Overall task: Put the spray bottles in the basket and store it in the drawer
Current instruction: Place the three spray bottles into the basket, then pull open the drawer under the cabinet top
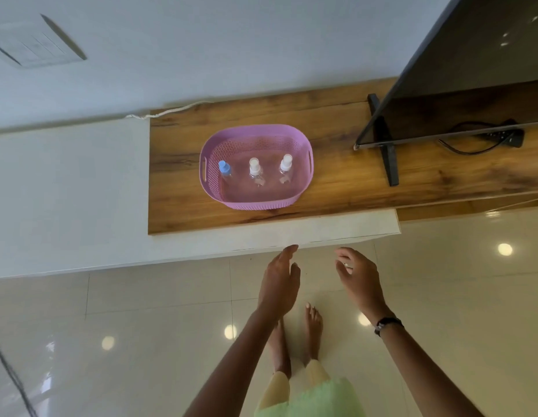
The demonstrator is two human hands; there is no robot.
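- wooden TV cabinet (337, 188) against a white wall, shiny tiled floor
- pink basket (255, 203) on it, three spray bottles (255, 170) standing inside
- left hand (279, 281) and right hand (359, 278) both loose, holding nothing, near the cabinet's front edge

no readable text, labels or numbers anywhere in view.

We see the TV (472, 55) cut off by the top and right edges, and the counter (337, 191) runs out on the right. The clear bottles (255, 171) blur into the basket (261, 203) floor. No drawer front shows.
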